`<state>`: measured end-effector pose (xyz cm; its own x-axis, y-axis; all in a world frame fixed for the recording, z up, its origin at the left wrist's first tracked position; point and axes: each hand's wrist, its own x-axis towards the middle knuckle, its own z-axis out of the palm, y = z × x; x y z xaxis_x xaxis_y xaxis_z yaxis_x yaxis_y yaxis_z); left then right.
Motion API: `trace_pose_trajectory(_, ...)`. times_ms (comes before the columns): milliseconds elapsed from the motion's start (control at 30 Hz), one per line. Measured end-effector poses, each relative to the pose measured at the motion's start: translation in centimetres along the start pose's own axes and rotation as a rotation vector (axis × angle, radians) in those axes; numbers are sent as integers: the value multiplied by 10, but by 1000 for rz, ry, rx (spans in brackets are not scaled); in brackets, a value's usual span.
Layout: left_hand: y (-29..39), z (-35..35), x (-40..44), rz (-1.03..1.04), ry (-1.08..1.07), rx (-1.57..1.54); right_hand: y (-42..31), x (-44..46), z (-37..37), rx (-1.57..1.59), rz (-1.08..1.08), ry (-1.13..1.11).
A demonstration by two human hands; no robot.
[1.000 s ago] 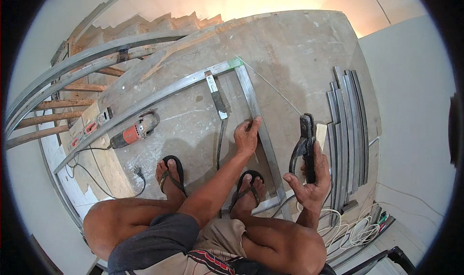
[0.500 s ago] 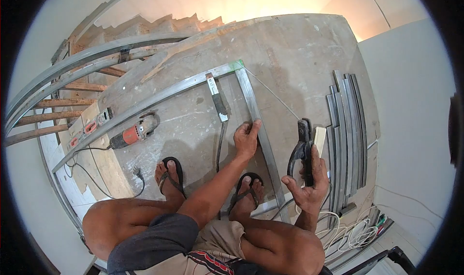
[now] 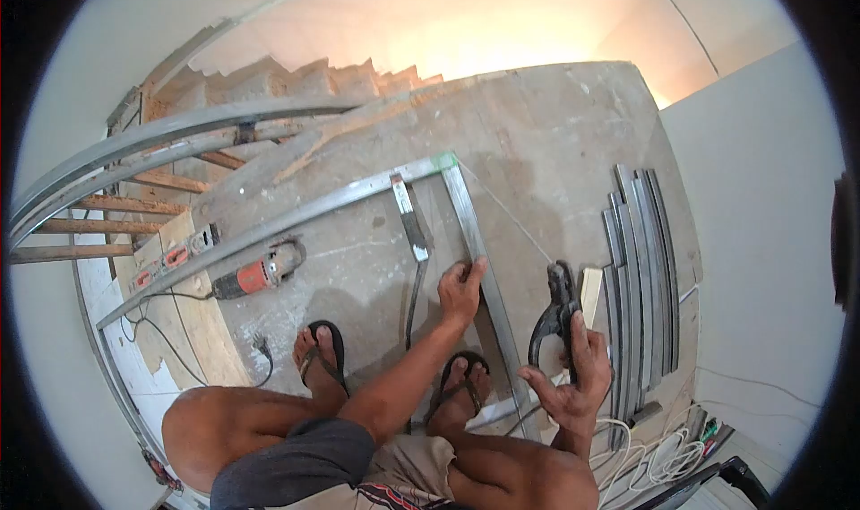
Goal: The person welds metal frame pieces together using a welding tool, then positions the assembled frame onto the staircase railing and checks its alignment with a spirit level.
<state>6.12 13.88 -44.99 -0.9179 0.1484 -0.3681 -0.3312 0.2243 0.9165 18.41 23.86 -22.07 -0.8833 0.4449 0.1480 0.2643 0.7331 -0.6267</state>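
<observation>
Centrally, in the head view, the right hand (image 3: pixel 580 380) is gripping a black electrode holder (image 3: pixel 562 286), its thumb standing apart; a thin rod (image 3: pixel 504 210) is extending beyond the fingers toward the green corner of the metal frame (image 3: pixel 464 214). The left hand (image 3: pixel 460 297) is touching the frame, fingers curling, their grip remaining unclear. Left of these fingers, an angle grinder (image 3: pixel 257 275) is lying; right of the holding fingers, metal tubes (image 3: pixel 632 277) are lying.
</observation>
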Motion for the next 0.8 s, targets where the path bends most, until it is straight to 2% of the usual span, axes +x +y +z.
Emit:
trace_pose_trajectory(100, -4, 0, 0, 13, 26, 19, -7, 4, -5, -44, 11, -68)
trace_pose_trajectory(133, -6, 3, 2, -1, 37, 14, -15, 8, -6, -105, 84, -114)
trace_pose_trajectory(167, 2, 10, 1, -52, 67, -182, -12, 10, -3, -116, 16, -67)
trace_pose_trajectory(233, 3, 0, 0, -52, -2, -31, -17, 13, -5, -127, 42, -92)
trace_pose_trajectory(367, -3, 1, 2, -104, -15, -37, -17, 14, -2, -91, 36, -107)
trace_pose_trajectory(567, 8, 0, 2, -109, -2, -38, -14, 12, -2, -8, 183, -70)
trace_pose_trajectory(667, -3, 2, 5, -104, -23, -31, 0, 4, 7, 26, 42, 8)
trace_pose_trajectory(800, 4, 0, 2, -56, -36, -54, 2, 1, 9, 29, -7, 1)
